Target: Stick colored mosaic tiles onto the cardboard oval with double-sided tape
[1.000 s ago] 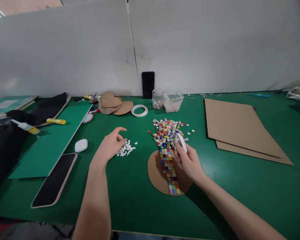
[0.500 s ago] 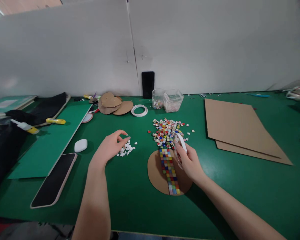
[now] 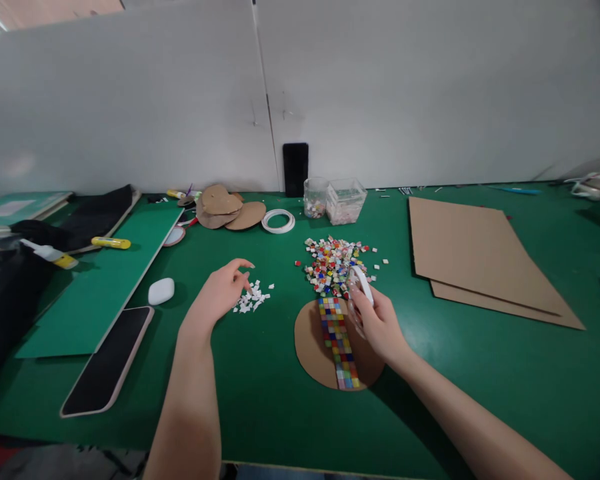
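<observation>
My left hand (image 3: 226,288) is at the left edge of a small pile of white scraps (image 3: 253,300). Its index finger and thumb are apart, and I see nothing between them. In my right hand (image 3: 377,323) is a roll of white tape (image 3: 361,283), held upright on its edge. That hand hovers over the right side of a round cardboard piece (image 3: 310,350). A band of small coloured mosaic tiles (image 3: 339,337) runs down the middle of the cardboard. Just beyond it lies a heap of loose tiles (image 3: 333,260).
Clear plastic containers (image 3: 347,200) and a standing black phone (image 3: 295,170) are by the wall. Cardboard discs (image 3: 220,207) and a white ring (image 3: 279,221) lie back left. Cardboard sheets (image 3: 470,253) lie right; another phone (image 3: 107,363) and a white case (image 3: 161,291) lie left.
The fingers of my left hand have spread a little, with the thumb drawn back to the left. My right hand and the tape roll stay almost where they were.
</observation>
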The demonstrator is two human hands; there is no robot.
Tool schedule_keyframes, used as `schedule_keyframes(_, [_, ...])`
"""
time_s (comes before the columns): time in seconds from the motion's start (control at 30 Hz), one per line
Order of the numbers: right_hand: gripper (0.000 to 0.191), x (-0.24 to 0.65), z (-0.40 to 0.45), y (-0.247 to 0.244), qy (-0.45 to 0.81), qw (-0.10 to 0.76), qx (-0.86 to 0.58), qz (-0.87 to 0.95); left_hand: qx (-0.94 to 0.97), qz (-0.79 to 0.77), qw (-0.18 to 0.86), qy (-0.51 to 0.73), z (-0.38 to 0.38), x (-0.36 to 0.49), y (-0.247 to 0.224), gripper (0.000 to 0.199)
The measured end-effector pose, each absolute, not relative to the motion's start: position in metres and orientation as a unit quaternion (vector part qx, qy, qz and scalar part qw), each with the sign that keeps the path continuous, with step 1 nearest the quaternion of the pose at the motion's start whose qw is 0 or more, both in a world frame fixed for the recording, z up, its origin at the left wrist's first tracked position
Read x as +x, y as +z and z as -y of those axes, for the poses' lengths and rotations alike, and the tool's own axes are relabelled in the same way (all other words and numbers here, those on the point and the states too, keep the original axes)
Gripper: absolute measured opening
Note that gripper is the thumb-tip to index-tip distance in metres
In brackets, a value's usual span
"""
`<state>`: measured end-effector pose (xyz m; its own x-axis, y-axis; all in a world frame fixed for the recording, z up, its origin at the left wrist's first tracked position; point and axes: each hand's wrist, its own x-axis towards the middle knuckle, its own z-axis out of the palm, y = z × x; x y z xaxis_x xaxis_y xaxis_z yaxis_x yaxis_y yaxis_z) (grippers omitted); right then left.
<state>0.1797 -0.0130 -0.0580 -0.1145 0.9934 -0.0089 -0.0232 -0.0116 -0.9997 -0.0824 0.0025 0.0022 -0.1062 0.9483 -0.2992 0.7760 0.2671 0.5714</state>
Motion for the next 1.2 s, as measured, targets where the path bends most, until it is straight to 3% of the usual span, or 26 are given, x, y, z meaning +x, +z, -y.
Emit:
schedule_keyframes(0.2, [0.034, 0.1798, 0.0133, -0.0575, 0.540, 0.473, -0.468, 0.516, 0.599, -0.733, 0.296, 0.126, -0.0031, -0.0822, 0.0030, 0.039])
schedule_keyframes(0.8, [0.035, 0.1801, 0.0131, -0.0568, 0.522, 0.473, -0.475, 0.528, 0.588, -0.746, 0.288, 0.117, -0.0014, -0.0802, 0.0020, 0.032])
schedule_keyframes(1.2, [0.035, 0.1798, 0.0139, -0.0561, 0.529, 0.477, -0.469, 0.523, 0.599, -0.734, 0.279, 0.157, -0.0039, -0.0829, 0.0013, 0.043])
